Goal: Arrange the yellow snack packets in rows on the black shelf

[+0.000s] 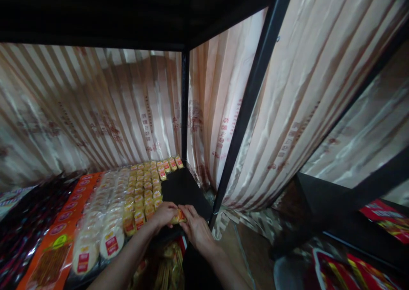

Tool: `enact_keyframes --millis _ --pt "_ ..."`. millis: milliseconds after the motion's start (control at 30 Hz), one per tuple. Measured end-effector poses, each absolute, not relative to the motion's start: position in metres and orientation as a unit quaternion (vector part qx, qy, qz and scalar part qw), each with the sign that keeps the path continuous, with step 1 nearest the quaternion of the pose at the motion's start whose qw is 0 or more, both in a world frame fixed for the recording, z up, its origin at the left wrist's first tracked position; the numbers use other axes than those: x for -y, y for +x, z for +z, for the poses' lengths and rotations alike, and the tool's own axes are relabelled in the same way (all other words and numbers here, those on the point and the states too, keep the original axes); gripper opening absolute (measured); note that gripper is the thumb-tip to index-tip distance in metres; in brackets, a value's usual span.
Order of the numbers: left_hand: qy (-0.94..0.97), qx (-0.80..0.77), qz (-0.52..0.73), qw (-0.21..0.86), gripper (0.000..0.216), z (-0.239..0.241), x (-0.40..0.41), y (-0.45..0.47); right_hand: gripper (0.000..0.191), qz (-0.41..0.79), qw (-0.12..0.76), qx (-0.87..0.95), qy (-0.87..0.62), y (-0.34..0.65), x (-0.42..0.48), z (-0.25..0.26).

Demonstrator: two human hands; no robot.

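Fingers [190, 213] pinch yellow packet [179, 216]; container [184, 242] below holds golden packets [165, 269].

Fingers of the left hand [166, 213] and right hand [195, 225] cover much of the small yellow packet [180, 216] between them; its print is too small to read. The 2 forearms [128, 258] run off the bottom edge, the left one hiding part of the shelf's [183, 192] front. Gold packets [164, 275] below and red packs [338, 273] at lower right are cut off there too. The dark packets [35, 222] at far left are blurred.
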State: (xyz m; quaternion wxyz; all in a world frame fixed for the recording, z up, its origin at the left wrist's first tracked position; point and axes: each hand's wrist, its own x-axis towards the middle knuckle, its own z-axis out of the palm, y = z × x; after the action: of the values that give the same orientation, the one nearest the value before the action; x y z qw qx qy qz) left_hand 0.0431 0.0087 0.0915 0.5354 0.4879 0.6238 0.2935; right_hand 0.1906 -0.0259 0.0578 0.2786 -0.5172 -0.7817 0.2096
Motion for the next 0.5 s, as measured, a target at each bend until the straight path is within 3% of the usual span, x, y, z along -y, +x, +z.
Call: enact_keyframes --millis 233,367,500 --pt "0.513 -0.675 0.311 0.43 0.052 0.083 -0.06 0.058 0.038 0.208 0.333 0.727 -0.564 0.183 -0.025 0.029" --pt "0.504 -0.695 0.308 0.41 0.056 0.078 -0.084 0.064 0.035 0.192 0.384 0.684 -0.59 0.173 -0.059 0.008" --pt "0.493 -0.728 0.297 0.372 0.049 0.07 -0.103 0.067 0.032 0.176 0.373 0.66 -0.628 0.16 -0.089 0.003"
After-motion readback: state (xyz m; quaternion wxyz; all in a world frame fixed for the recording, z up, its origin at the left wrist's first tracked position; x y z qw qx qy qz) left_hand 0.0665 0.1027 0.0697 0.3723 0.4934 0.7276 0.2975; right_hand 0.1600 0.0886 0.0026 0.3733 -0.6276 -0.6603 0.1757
